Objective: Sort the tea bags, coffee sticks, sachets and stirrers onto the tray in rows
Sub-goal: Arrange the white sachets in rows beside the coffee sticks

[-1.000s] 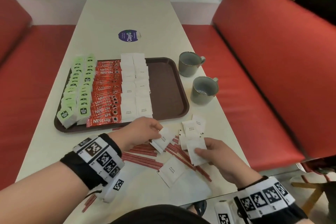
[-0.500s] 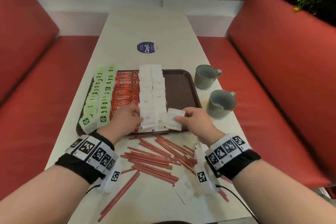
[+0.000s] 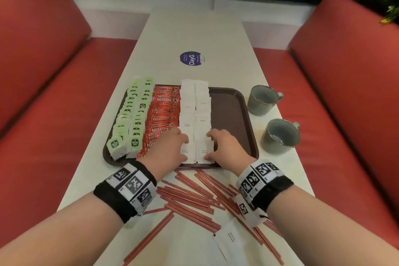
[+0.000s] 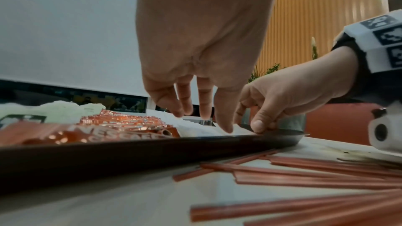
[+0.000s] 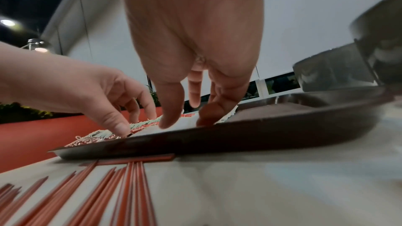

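A brown tray (image 3: 233,114) holds rows of green tea bags (image 3: 133,119), red coffee sticks (image 3: 164,114) and white sugar sachets (image 3: 195,110). Both hands are at the near end of the two sachet rows. My left hand (image 3: 180,147) touches the nearest sachet of the left white row with straight fingertips (image 4: 224,126). My right hand (image 3: 212,147) presses thumb and fingertips (image 5: 167,123) on the nearest sachet (image 3: 204,153) of the right white row, which lies flat on the tray. Several red stirrers (image 3: 194,196) lie loose on the table before the tray. One sachet (image 3: 230,241) lies near the table's front edge.
Two grey mugs (image 3: 262,99) (image 3: 280,136) stand on the table right of the tray. The tray's right third is bare. A round blue sticker (image 3: 191,59) sits further up the white table. Red benches flank both sides.
My right hand carried a sachet from the table and laid it at the near end of the right white row. My left hand shifted right onto the neighbouring sachet.
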